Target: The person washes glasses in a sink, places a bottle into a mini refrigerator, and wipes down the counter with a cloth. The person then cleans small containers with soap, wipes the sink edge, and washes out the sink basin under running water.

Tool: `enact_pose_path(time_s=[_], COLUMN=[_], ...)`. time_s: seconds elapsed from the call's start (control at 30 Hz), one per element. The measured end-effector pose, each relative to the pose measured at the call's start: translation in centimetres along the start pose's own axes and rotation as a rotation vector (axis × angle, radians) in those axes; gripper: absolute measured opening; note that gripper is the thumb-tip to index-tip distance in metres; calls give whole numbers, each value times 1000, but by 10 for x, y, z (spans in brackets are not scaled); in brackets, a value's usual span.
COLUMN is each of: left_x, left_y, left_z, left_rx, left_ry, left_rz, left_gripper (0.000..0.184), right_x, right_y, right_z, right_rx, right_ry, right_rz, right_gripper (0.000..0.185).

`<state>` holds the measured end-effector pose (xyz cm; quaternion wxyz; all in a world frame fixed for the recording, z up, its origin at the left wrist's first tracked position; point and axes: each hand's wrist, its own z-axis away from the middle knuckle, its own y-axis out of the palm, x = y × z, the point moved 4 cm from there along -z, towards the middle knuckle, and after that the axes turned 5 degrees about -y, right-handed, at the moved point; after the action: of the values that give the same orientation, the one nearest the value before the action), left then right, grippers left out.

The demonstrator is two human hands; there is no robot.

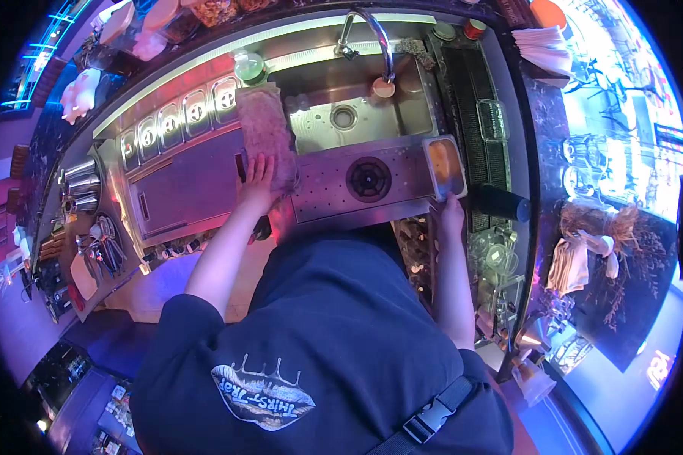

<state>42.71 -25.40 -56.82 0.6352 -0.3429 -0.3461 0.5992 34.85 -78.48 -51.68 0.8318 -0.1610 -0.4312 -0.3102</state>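
My left hand [259,180] lies with fingers stretched out on the near part of a folded cloth [264,125]. The cloth looks pinkish under the coloured light and spans the counter just left of the sink. At the right end of the perforated metal drip tray [322,199], my right hand [451,214] grips the near rim of a small rectangular metal pan [461,182]. Something orange-yellow [443,161] shows inside that pan. The fingers under the rim are partly hidden.
Behind the drip tray is a steel sink [410,114] with a curved faucet [387,49]. Several lidded metal inserts [197,108] line the back left, above a flat metal lid [190,182]. A round black rinser [368,180] sits in the drip tray. Glasses [501,258] stand lower right.
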Motion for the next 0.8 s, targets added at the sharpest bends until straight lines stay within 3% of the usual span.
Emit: enact_pose_path(time_s=[0.07,0.2,0.4,0.57,0.8], left_x=[3,2,-23,-34,-42], left_y=[2,-3,-26,-16,-19], left_z=[-1,-2,38,58,55], left_rx=[-10,-83,34,61,-87], left_ry=[-11,26,223,466,401], left_rz=[-15,50,62,-26,83], left_gripper=[102,76,65,66,117], right_x=[0,12,34,57,61], right_y=[2,2,-10,-15,-19], right_z=[5,17,31,44,44], right_rx=[7,9,-36,-65,-15], right_ry=[-2,-23,-11,-56,-128], right_rz=[-5,-117,-147,43,71], right_gripper=[26,25,24,24,24])
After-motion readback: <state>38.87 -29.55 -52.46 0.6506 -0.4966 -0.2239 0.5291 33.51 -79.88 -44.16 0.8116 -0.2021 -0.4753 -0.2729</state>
